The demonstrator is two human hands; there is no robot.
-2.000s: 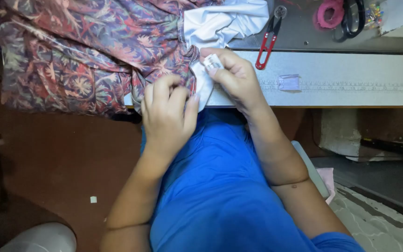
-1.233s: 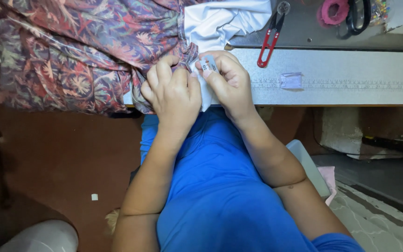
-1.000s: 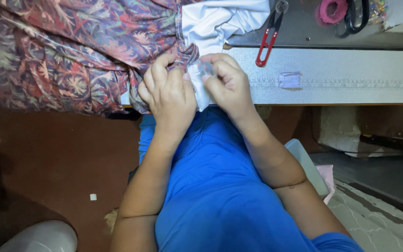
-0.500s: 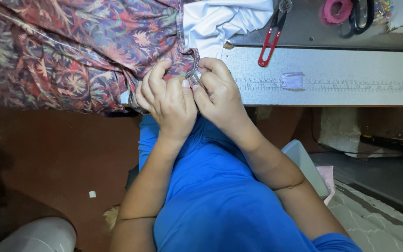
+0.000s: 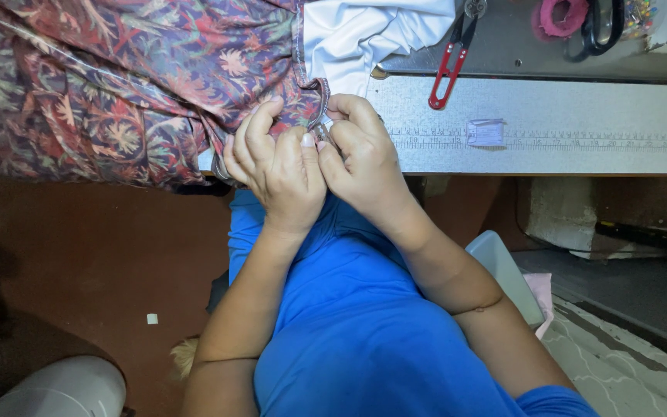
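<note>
— What step were the hands at?

— Working the edge of the floral printed fabric [image 5: 117, 85], by my reading. The left hand [image 5: 275, 166] and right hand [image 5: 360, 158] sat knuckle to knuckle, both curled shut and pinching the hemmed corner [image 5: 314, 96] between fingertips and thumbs.

— And what would the next move need?

— Probably a steady two-handed pinch on that fold (whether anything small was tucked inside the grip, I could not tell).

— Their pose?

— Forearms converged from the blue-shirted lap, wrists bent forward, palms down. White cloth [image 5: 364, 35] lay just beyond the right hand; red thread snips [image 5: 448, 66] rested further right on the grey table [image 5: 580, 135].
</note>
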